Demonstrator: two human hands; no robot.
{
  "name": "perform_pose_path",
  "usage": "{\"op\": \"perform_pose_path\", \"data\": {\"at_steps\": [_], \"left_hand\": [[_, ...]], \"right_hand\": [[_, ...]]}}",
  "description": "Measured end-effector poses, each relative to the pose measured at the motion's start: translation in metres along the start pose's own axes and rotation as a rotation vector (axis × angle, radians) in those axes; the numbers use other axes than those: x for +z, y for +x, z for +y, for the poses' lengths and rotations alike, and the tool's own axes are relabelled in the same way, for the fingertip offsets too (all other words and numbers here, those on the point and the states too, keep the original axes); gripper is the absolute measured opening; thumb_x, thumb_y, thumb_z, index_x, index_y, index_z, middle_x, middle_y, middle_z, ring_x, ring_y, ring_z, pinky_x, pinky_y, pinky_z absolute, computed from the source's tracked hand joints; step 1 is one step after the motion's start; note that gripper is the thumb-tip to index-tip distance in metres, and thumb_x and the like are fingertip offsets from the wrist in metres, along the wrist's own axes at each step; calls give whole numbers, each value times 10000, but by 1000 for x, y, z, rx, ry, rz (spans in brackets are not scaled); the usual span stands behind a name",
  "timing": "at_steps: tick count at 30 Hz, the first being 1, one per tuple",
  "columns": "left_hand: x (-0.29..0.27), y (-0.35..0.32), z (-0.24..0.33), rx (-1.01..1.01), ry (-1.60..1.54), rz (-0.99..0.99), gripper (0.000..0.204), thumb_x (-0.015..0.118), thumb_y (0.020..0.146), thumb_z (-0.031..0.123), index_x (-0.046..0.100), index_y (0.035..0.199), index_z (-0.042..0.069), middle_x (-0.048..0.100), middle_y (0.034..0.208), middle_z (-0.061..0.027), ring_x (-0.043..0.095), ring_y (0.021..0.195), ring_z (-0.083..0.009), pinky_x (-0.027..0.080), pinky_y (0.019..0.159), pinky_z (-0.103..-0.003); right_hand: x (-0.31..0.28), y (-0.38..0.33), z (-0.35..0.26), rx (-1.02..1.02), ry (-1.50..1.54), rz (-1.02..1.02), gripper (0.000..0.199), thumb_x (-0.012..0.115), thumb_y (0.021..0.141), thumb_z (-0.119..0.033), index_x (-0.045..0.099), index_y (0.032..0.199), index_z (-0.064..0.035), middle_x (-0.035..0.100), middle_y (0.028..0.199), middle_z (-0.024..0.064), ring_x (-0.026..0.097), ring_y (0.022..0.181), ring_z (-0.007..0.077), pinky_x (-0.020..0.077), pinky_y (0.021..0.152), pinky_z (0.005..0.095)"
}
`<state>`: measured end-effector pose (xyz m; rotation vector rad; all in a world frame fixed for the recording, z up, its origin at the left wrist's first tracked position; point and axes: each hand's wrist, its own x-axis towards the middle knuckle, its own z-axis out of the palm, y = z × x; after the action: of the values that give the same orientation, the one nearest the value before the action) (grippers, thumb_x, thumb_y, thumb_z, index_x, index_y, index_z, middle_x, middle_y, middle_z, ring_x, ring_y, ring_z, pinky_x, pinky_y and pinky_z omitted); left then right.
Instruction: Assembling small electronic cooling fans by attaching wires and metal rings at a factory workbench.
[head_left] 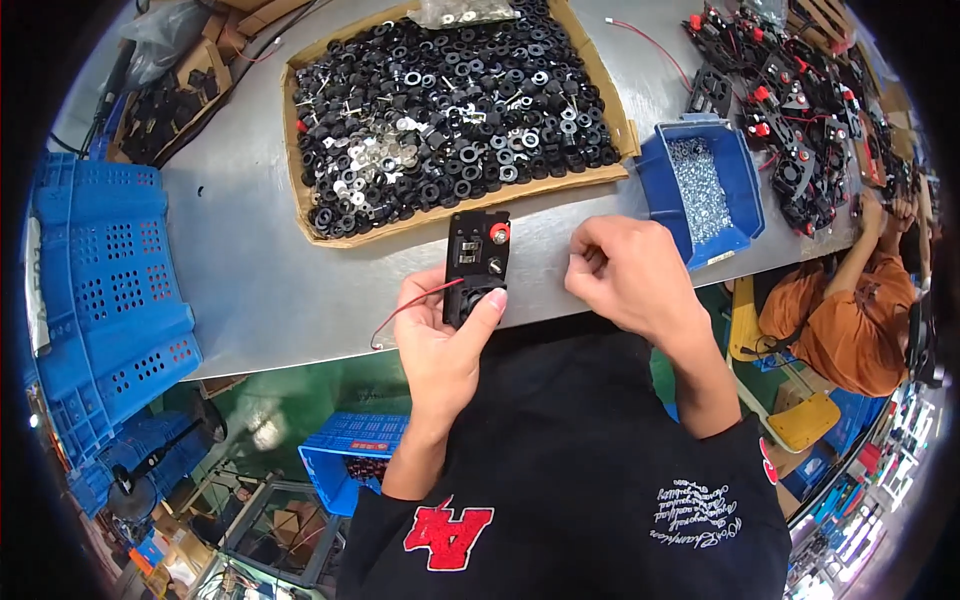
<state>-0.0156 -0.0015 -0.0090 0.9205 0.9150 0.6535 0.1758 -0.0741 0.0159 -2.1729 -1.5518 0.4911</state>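
Note:
Upright in my left hand is a black rectangular panel, gripped by its lower end with the thumb across the front. A red-ringed terminal stud, a bare metal stud and a small metal-clipped socket show on its face. From the panel a thin red wire loops out to the left. My right hand hovers beside it over the table edge, fingers curled and thumb against the forefinger. Whatever lies inside that pinch is hidden. Just beyond both hands sits a shallow cardboard tray full of black rings, caps, pale washers and screws.
A blue bin of small shiny metal parts stands right of the tray. Wired black panels are heaped at the far right, where another person sits. Blue perforated crates rise at the left. A bag lies on the tray's far side.

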Motion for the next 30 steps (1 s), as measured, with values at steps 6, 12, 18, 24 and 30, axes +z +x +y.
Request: {"op": "perform_pose_path", "data": {"at_steps": [6,12,18,24,30], "left_hand": [[13,-1,-10,255,150,89,416,734,764,-63,477,1090,-41,590,1125,-162,611,945,-144,501,852,-259],[20,1,-15,447,342,92,416,749,743,-66,461,1041,-39,505,1260,-236,618,1008,-197,531,844,-292],[25,2,-18,501,364,63,415,750,738,-70,463,1036,-41,525,1246,-230,619,1021,-209,538,833,-296],[26,3,-20,458,363,24,414,751,743,-54,462,1039,-36,516,1252,-230,612,1043,-223,536,841,-299],[31,5,-15,469,368,11,418,754,743,-43,471,1050,-44,514,1253,-227,617,1046,-230,545,843,-305]], "right_hand": [[6,-17,-15,1,686,50,185,661,810,21,711,988,6,666,789,70,637,677,86,526,596,227],[30,-20,-19,307,1296,163,129,642,876,-2,681,985,56,672,883,91,655,761,129,556,689,250],[27,-18,-17,335,1310,47,128,645,875,1,676,989,51,675,907,90,649,793,122,546,728,255],[32,-17,-4,316,1315,16,155,674,867,-26,666,1008,37,670,925,72,642,843,117,542,759,267],[38,-18,-5,295,1392,67,164,658,878,-20,640,1035,25,659,963,62,635,841,109,542,746,266]]}}
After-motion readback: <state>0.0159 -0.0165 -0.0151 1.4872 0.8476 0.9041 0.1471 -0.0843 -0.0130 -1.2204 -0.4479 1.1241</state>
